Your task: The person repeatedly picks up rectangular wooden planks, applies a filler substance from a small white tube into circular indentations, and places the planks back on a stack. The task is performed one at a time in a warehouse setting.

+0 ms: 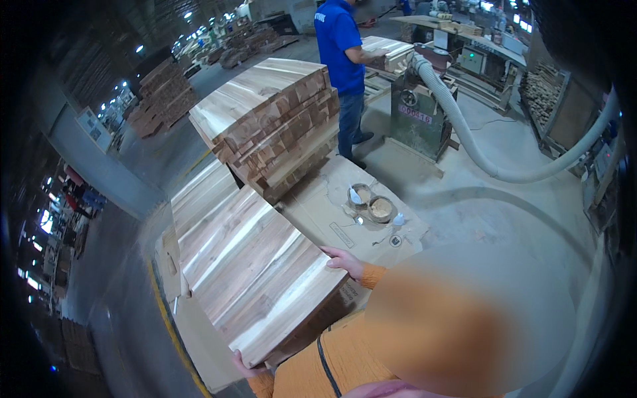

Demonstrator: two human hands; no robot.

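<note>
A wide wooden panel (255, 265) with light and dark strips lies on a stack in front of me. My left hand (247, 363) grips its near left corner, with the thumb by the edge. My right hand (344, 261) holds the right-hand edge further up, thumb along the rim and the other fingers mostly hidden below. Another board surface (211, 192) shows just beyond the panel. Cardboard (312, 215) lies to the right, bearing two round tubs (380, 208) of tan filler-like material with white tools or scraps beside them.
Beyond the panel rises a tall stack of wooden boards (285, 126). A person in a blue shirt (340, 50) stands behind it at a green machine (415, 119) with a grey hose (458, 123). A pillar (99, 159) stands left, near a yellow floor line (166, 315).
</note>
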